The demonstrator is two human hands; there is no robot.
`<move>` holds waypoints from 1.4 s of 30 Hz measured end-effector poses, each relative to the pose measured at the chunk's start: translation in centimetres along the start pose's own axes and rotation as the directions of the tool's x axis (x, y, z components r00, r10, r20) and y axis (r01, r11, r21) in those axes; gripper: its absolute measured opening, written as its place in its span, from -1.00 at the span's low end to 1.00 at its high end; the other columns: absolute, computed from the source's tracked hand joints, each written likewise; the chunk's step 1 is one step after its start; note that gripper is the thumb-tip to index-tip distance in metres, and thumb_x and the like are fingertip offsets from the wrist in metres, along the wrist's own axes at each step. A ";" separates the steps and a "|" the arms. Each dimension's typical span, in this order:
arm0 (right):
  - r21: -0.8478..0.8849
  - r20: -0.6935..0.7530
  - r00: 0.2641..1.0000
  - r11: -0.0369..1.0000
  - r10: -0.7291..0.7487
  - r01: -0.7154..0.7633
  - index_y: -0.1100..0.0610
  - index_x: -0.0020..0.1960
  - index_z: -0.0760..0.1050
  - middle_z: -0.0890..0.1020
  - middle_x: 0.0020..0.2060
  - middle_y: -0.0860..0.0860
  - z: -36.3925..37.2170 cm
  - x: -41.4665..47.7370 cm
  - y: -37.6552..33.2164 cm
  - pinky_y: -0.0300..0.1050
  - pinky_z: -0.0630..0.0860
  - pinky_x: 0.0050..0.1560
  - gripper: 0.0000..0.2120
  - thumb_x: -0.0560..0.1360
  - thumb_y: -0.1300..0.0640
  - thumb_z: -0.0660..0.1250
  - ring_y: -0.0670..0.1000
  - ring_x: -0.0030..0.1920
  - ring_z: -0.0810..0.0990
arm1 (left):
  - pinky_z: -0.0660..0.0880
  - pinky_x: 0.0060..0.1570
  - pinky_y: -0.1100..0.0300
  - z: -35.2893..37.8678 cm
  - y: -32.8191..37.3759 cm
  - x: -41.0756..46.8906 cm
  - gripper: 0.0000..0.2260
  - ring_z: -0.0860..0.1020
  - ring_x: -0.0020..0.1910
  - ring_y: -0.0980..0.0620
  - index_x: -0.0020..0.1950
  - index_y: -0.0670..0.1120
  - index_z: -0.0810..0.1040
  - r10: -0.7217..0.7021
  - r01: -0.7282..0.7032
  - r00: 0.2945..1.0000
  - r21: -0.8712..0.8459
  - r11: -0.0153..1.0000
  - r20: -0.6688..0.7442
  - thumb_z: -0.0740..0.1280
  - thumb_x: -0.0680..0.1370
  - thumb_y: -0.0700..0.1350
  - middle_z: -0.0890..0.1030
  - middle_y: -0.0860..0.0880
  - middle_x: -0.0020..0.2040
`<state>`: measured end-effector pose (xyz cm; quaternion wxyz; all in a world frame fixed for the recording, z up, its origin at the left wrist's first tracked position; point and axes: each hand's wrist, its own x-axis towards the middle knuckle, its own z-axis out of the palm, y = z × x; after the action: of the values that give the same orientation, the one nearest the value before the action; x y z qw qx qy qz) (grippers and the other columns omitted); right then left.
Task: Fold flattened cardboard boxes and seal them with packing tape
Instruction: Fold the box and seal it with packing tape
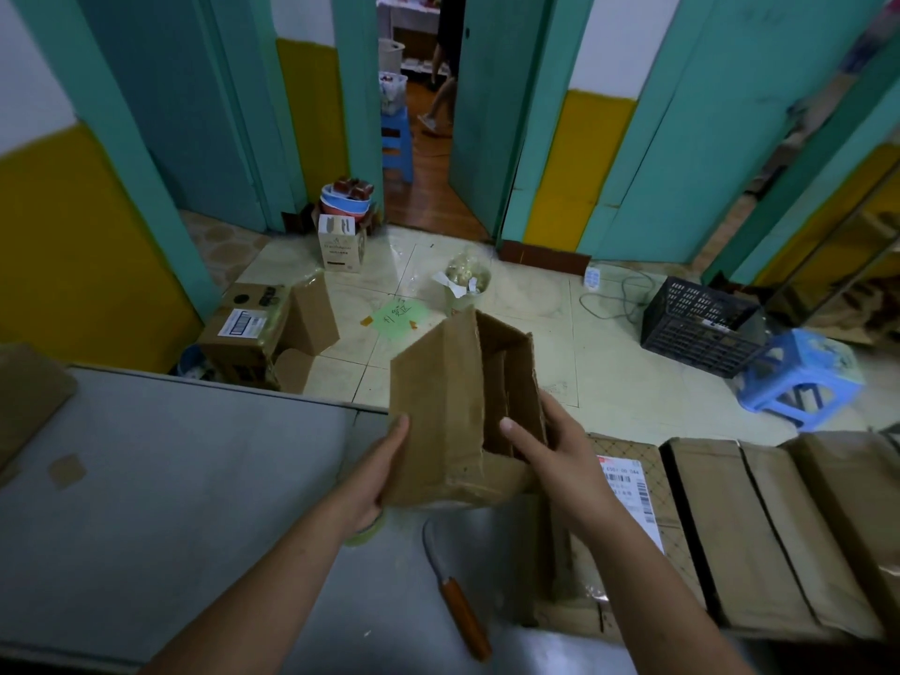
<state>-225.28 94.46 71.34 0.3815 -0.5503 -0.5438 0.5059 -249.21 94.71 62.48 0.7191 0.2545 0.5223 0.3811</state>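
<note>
A brown cardboard box [438, 406], partly opened into shape, is held upright above the grey table [170, 479]. My left hand [375, 475] grips its lower left side, thumb on the front panel. My right hand [550, 455] holds the right wall, with the thumb reaching into the open top. A roll of clear packing tape [365, 531] lies on the table, mostly hidden under my left wrist. Flattened cardboard boxes [759, 528] are stacked at the right of the table, one with a shipping label [630, 494].
A knife with an orange handle [460, 606] lies on the table near the front. On the floor beyond are an open cardboard box [253, 328], a black plastic crate [701, 328], a blue stool [798, 377] and a bin of rubbish [462, 285]. A person's legs show through the doorway.
</note>
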 end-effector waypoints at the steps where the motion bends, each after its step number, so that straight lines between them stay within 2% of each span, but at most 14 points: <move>1: -0.005 -0.035 0.999 1.000 0.008 -0.008 -0.14 0.40 0.50 0.69 0.18 -0.09 -0.1 0.0 0.1 0.06 0.68 0.15 -0.62 0.60 -0.05 0.41 -0.01 0.19 0.69 | 0.50 0.42 -0.21 0.5 -0.2 0.0 -0.41 0.63 0.32 -0.14 0.41 0.16 0.52 -0.001 0.000 1.000 0.051 0.999 0.006 0.26 0.50 0.45 0.69 -0.07 0.30; 5: -0.049 -0.109 0.992 0.996 0.071 -0.077 -0.10 0.29 0.56 0.71 0.06 -0.09 -0.5 -0.3 0.5 0.01 0.68 0.11 -0.70 0.67 0.21 0.27 -0.04 0.11 0.69 | 0.46 0.43 -0.17 2.4 -1.2 0.2 -0.56 0.51 0.44 -0.10 0.50 0.26 0.40 0.146 -0.119 0.985 0.254 0.960 -0.090 0.28 0.63 0.26 0.55 0.03 0.44; 9: -0.170 -0.110 0.987 0.977 0.113 -0.130 -0.16 0.13 0.51 0.65 0.05 -0.03 0.0 -0.7 1.5 -0.06 0.68 -0.10 -0.76 0.68 0.20 0.26 -0.03 0.00 0.66 | 0.45 0.46 -0.21 3.1 -1.5 0.4 -0.40 0.35 0.54 -0.05 0.55 0.40 0.29 0.339 -0.301 0.938 0.324 0.897 -0.069 0.39 0.65 -0.12 0.33 0.07 0.58; 15: -0.249 -0.016 0.984 0.953 0.176 -0.175 -0.19 0.34 0.40 0.58 0.06 -0.23 1.7 -1.3 3.1 -0.33 0.53 -0.10 -0.68 0.70 0.18 0.21 -0.14 0.10 0.60 | 0.43 0.33 0.12 3.6 -0.2 -1.4 -0.52 0.34 0.45 0.17 0.62 0.38 0.22 0.293 -0.297 0.952 0.482 0.824 0.086 0.18 0.68 0.27 0.34 0.20 0.57; 18: -0.293 0.008 0.987 0.944 0.162 -0.153 -0.21 0.39 0.35 0.58 0.08 -0.25 1.8 -1.4 3.2 -0.27 0.56 0.01 -0.63 0.70 0.17 0.21 -0.14 0.14 0.61 | 0.49 0.35 -0.02 3.5 0.2 -2.0 -0.37 0.39 0.46 0.09 0.60 0.40 0.18 0.262 -0.267 0.961 0.517 0.813 0.084 0.28 0.55 0.42 0.37 0.21 0.52; 22: -0.328 0.053 0.987 0.936 0.151 -0.125 -0.25 0.44 0.26 0.53 0.17 -0.30 1.7 -1.9 2.7 -0.22 0.54 0.14 -0.55 0.69 0.19 0.24 -0.07 0.27 0.58 | 0.45 0.41 -0.12 3.0 0.9 -2.6 -0.46 0.35 0.55 0.00 0.60 0.41 0.15 0.283 -0.265 0.958 0.531 0.805 0.050 0.30 0.70 0.13 0.35 0.19 0.52; 24: -0.377 0.051 0.995 0.924 0.083 -0.058 -0.22 0.63 0.03 0.44 0.34 -0.25 1.8 -2.1 2.9 -0.08 0.50 0.31 -0.31 0.66 0.15 0.30 -0.10 0.32 0.54 | 0.54 0.28 -0.04 2.5 1.1 -2.8 -0.45 0.48 0.43 0.03 0.62 0.44 0.11 0.322 -0.283 0.946 0.561 0.778 0.030 0.24 0.74 0.00 0.36 0.19 0.52; 26: -0.435 0.082 0.997 0.900 0.000 0.035 -0.34 0.63 -0.11 0.34 0.46 -0.21 2.0 -2.5 3.2 -0.01 0.55 0.31 -0.18 0.64 0.02 0.36 -0.17 0.21 0.61 | 0.59 -0.05 0.17 2.1 1.3 -2.8 -0.43 0.59 0.07 0.17 0.59 0.49 0.12 0.332 -0.307 0.941 0.567 0.765 0.062 0.18 0.76 -0.08 0.40 0.35 0.35; 30: -0.571 0.245 0.969 0.813 0.031 0.118 -0.39 0.58 0.10 0.09 0.61 -0.22 2.2 -2.9 4.1 0.09 0.48 0.44 -0.19 0.45 -0.37 0.44 -0.08 0.51 0.35 | 0.50 -0.21 0.42 1.2 1.1 -2.7 -0.53 0.44 -0.17 0.33 0.59 0.35 0.29 0.334 -0.299 0.939 0.677 0.673 0.083 0.10 0.77 -0.13 0.34 0.28 0.49; 35: -0.667 0.163 0.985 0.741 0.047 0.075 -0.12 0.62 0.18 0.25 0.55 -0.12 2.3 -2.5 4.9 -0.11 0.53 0.35 -0.25 0.54 -0.06 0.46 -0.06 0.40 0.47 | 0.43 -0.42 0.36 1.0 0.3 -3.0 -0.53 0.53 -0.41 0.29 0.63 0.19 0.28 0.281 -0.229 0.958 0.723 0.651 0.051 0.12 0.76 -0.19 0.54 -0.14 0.43; 37: -0.701 0.114 0.993 0.712 0.040 0.052 -0.07 0.62 0.21 0.31 0.50 -0.11 2.2 -2.4 5.0 -0.14 0.56 0.27 -0.25 0.53 -0.04 0.47 -0.06 0.33 0.50 | 0.43 -0.35 0.42 1.2 0.4 -3.3 -0.50 0.58 -0.29 0.33 0.68 0.15 0.19 0.259 -0.215 0.964 0.736 0.642 0.056 0.16 0.76 -0.16 0.45 -0.15 0.53; 38: -0.704 0.098 0.994 0.709 0.043 0.039 -0.07 0.61 0.22 0.33 0.48 -0.11 2.3 -2.4 5.1 -0.13 0.57 0.26 -0.24 0.51 -0.04 0.48 -0.06 0.32 0.51 | 0.48 -0.16 0.42 1.3 0.4 -3.4 -0.50 0.62 -0.05 0.33 0.69 0.17 0.17 0.265 -0.224 0.962 0.753 0.619 0.067 0.18 0.76 -0.10 0.39 -0.11 0.59; 40: -0.709 0.074 0.997 0.704 0.035 0.028 -0.06 0.60 0.23 0.33 0.47 -0.09 2.5 -2.4 5.4 -0.11 0.58 0.23 -0.24 0.50 -0.03 0.49 -0.03 0.30 0.53 | 0.45 0.31 0.18 1.5 0.3 -3.5 -0.45 0.42 0.52 0.07 0.69 0.22 0.14 0.268 -0.242 0.958 0.777 0.581 0.098 0.26 0.73 0.07 0.24 0.02 0.68; 42: -0.719 0.050 0.999 0.694 0.005 0.032 -0.09 0.58 0.19 0.31 0.48 -0.05 2.9 -2.3 5.7 -0.06 0.61 0.16 -0.21 0.46 0.01 0.50 0.02 0.30 0.54 | 0.34 0.48 -0.02 1.7 0.2 -3.4 -0.34 0.22 0.65 -0.04 0.68 0.26 0.11 0.246 -0.237 0.962 0.794 0.560 0.114 0.36 0.66 0.16 0.16 0.08 0.70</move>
<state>-226.63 91.15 65.59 0.1266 -0.6393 -0.7112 0.2634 -248.23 92.09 65.13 0.4661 0.6171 0.6010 0.2018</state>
